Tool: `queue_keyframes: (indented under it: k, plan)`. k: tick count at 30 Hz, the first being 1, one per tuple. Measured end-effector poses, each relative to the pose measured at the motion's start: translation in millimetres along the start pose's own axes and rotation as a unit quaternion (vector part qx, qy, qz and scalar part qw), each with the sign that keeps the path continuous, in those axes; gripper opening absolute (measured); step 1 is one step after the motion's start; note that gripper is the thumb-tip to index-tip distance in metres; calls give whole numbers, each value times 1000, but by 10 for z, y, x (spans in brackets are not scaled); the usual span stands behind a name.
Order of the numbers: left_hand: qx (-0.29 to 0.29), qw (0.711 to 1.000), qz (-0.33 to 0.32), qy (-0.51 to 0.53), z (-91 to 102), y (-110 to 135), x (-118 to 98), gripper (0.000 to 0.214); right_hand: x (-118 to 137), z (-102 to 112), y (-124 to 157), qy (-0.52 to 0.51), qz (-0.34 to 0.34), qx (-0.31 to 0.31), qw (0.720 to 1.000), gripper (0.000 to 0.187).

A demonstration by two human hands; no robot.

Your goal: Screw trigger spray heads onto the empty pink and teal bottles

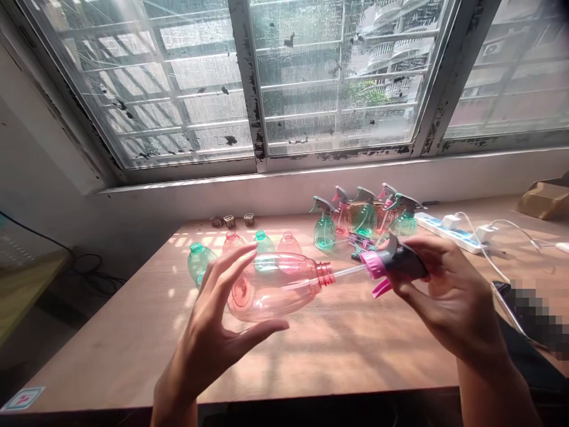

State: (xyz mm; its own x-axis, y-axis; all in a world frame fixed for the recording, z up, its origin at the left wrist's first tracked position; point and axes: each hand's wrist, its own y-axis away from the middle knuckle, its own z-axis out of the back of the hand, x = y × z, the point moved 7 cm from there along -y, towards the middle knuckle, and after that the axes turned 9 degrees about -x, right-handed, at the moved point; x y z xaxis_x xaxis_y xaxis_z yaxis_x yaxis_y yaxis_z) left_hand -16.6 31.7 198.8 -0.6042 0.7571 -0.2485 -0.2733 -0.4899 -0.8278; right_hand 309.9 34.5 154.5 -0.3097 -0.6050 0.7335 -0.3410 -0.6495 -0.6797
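Observation:
A clear pink spray bottle (275, 290) lies sideways in the air above the table, its neck pointing right. My left hand (217, 326) is curved around its base end, fingers over the top and thumb along the underside. My right hand (448, 290) is closed on a grey and pink trigger spray head (395, 261). From the head's pink collar a thin clear tube (349, 271) runs into the bottle's mouth. The collar and the bottle's threaded neck are apart.
Green and pink bottles without heads, one green bottle (199, 261) among them, stand behind my left hand. Several bottles with heads, including a green spray bottle (324, 228), stand near the wall. Loose spray heads (361, 243) lie before them. Right are a power strip (451, 231) and cables.

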Motion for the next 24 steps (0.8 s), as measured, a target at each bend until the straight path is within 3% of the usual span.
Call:
queue_keyframes:
  k: [4, 13, 17, 24]
  plan:
    - [-42, 998, -20, 32, 6, -3, -102, 89, 87, -330, 99, -135, -90, 120, 979, 34]
    - [-96, 993, -23, 72, -11, 76, -171, 91, 54, -617, 223, -261, -201, 195, 924, 45]
    - [-86, 993, -25, 75, -23, 73, -206, 89, 70, -642, 279, -296, -215, 197, 910, 34]
    - [-94, 989, -1, 117, -46, 100, -203, 102, 111, -598, 262, -269, -212, 163, 925, 32]
